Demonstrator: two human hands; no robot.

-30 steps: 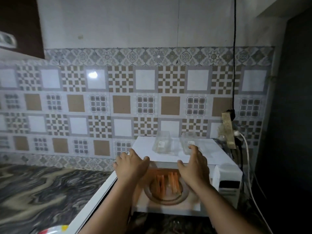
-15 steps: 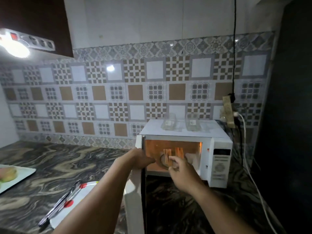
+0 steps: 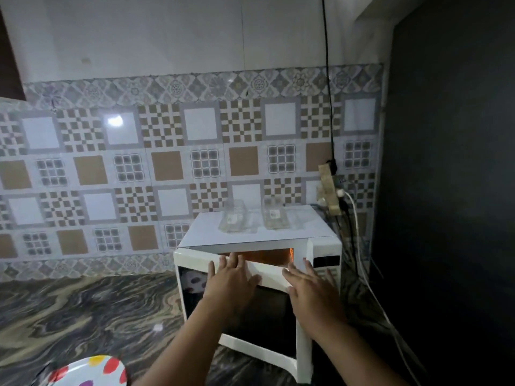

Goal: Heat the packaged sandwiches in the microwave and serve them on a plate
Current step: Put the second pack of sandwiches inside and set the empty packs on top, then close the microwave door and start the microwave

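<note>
White and boxy, the enamelled microwave oven [image 3: 259,232] sits on the dark marbled stone counter [image 3: 83,310] at about 4 o'clock from the centre of the head view, backed by the brown, grey and white patterned wall tiles [image 3: 167,168]. Its white-framed door with dark glass [image 3: 267,310] stands nearly closed, leaving a narrow gap along the top through which the orange-lit cavity [image 3: 267,256] glows; the sandwiches cannot be seen through that gap.

Both hands lie flat on the door's upper frame. The left hand [image 3: 231,280] has its fingers straight and slightly fanned, palm pressed to the frame. The right hand [image 3: 309,285], at 3 o'clock from the left, also has its fingers extended and spread, touching the frame beside the control panel [image 3: 326,263]; neither grips anything.

On the oven's top, at 12 o'clock from the hands, two clear plastic sandwich packages [image 3: 237,218] sit side by side, apparently empty. At 7 o'clock in the view, a white plate with coloured spots [image 3: 92,371] shows partly at the lower edge. A white cable [image 3: 359,246] hangs at 3 o'clock from the oven.
</note>
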